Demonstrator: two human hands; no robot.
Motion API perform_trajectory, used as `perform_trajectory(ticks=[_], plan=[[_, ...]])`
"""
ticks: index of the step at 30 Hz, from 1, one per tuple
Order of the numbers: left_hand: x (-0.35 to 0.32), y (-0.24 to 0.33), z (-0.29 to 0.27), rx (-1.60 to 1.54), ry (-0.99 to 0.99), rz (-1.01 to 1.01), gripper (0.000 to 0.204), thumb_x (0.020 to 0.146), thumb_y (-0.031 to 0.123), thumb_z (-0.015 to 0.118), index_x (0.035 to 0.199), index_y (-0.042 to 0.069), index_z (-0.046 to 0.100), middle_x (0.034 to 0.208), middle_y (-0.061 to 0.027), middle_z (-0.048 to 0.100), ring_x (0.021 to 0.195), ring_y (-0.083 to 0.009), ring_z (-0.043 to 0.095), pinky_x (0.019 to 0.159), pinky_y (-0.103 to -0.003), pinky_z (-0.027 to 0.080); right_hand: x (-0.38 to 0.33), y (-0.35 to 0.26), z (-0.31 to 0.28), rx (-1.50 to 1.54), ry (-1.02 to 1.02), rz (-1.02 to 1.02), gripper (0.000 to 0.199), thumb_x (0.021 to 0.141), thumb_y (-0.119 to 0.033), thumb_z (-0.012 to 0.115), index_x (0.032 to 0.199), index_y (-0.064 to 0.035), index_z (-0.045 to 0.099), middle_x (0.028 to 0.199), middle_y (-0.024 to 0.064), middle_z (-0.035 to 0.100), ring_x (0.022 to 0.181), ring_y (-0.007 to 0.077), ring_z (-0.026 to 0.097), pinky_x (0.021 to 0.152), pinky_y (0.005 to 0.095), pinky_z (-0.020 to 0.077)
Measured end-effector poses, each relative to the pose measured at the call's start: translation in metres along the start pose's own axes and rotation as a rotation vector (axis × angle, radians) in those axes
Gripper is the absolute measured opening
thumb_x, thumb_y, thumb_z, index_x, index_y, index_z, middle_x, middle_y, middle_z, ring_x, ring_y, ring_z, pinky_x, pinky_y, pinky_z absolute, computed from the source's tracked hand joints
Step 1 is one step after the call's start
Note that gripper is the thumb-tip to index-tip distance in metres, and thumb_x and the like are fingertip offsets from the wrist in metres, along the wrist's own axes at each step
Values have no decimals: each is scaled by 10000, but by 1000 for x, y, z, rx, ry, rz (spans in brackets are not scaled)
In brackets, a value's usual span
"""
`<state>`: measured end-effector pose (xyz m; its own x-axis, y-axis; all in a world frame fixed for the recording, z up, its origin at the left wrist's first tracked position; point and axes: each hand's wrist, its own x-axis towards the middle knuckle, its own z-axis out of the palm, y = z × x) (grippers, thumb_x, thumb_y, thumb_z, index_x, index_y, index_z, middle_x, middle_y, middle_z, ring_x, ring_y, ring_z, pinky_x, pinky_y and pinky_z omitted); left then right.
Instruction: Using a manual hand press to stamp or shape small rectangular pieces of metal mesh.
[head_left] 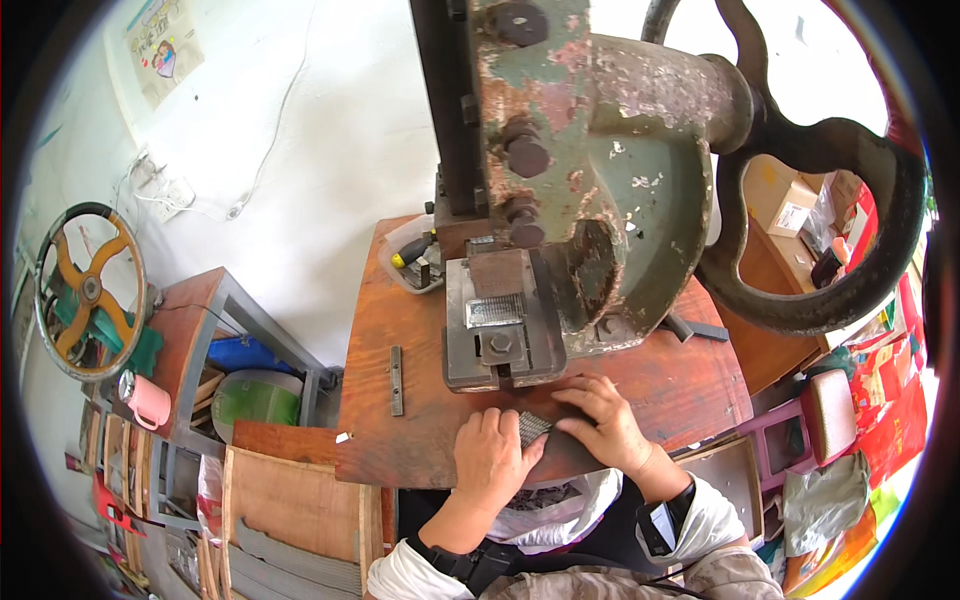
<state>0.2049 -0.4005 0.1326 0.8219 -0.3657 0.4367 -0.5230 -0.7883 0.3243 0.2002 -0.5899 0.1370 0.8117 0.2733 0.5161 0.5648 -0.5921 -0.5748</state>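
At the front edge of the wooden table, my left hand is closed on a small grey ribbed metal piece, gripped between thumb and fingers. My right hand is just right of that piece, fingers curved and apart from the thumb, with nothing visible between them. Beyond both hands stands a worn green hand press. A steel die block is mounted at its base, with a bolted clamp plate and a finely ridged metal strip on top.
A flat metal bar lies left on the table. Behind it, a plastic tub holds a yellow-black screwdriver. The press's large handwheel overhangs the right side. Below left, a wooden tray holds grey ribbed strips. A white bag sits below my hands.
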Motion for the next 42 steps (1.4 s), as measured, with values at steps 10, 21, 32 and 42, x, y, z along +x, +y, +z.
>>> perform_trajectory(ticks=[10,21,32,42], plan=[[-32,-12,-44,-2188,-203,-847,454,865,515,534,901,64,575,638,-37,432,614,-154,416,525,-265,305,-7,7,-8,15,94,62,292,715,-89,719,994,-43,646,1005,143,605,964,346,540,844,413,463],[-134,-38,104,-1011,-946,-902,508,855,518,599,996,38,687,701,-31,609,594,-131,508,536,-279,402,2,-10,4,-103,46,-49,263,648,-49,729,898,-31,648,959,131,629,916,327,573,813,410,450],[-320,-284,-128,533,374,-898,180,791,47,586,954,2,647,903,-204,624,876,-376,583,815,-454,457,-8,-6,7,-150,1,28,150,697,19,607,846,18,590,900,147,581,946,339,530,852,401,423],[-389,-418,-188,129,-6,-864,388,740,2,629,1126,40,625,983,-192,641,950,-336,601,863,-387,469,-15,10,14,-292,-18,62,142,733,68,557,867,23,555,937,142,524,919,308,514,835,368,407]])
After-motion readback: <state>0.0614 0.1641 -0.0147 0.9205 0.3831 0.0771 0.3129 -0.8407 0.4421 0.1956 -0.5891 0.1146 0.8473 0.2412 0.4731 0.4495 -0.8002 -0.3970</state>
